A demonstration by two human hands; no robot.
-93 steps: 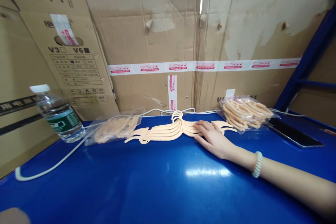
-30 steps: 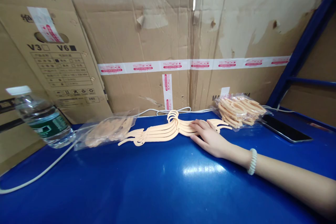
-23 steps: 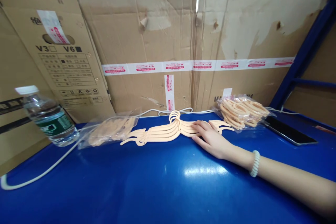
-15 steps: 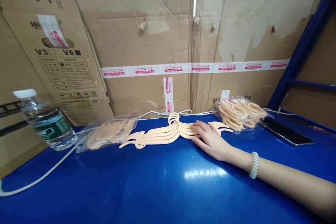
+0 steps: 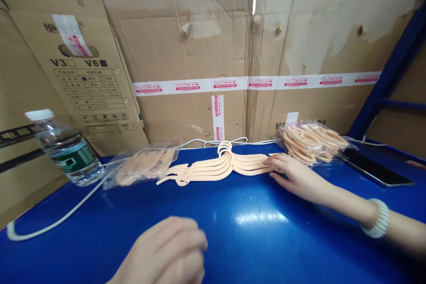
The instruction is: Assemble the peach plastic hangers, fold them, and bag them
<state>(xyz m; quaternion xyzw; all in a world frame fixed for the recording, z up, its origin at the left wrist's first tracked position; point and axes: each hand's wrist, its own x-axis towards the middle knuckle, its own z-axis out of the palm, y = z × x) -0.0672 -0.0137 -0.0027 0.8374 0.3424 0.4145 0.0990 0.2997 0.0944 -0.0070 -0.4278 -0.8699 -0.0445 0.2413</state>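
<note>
Several beige clothes hangers [image 5: 206,168] lie fanned together on the blue tabletop, their hooks bunched at the back. My right hand [image 5: 296,175] rests on their right end, fingers stretched out over the arms and thumb apart on the near side; it covers those tips. In the foreground my left hand [image 5: 166,253] hovers nearer to me than the hangers, apart from them. Its fingers are curled in, slightly blurred, and no object shows in them.
A clear bag of beige hangers [image 5: 143,166] lies at left, and another bagged stack [image 5: 313,142] at back right. Beyond it is a black phone [image 5: 376,167]. A water bottle [image 5: 69,153] stands at left by a white cable [image 5: 56,222]. Cardboard [image 5: 199,53] lines the back.
My left hand has come into view at the bottom. My right hand has slid rightward along the hangers to their end. The view has shifted slightly.
</note>
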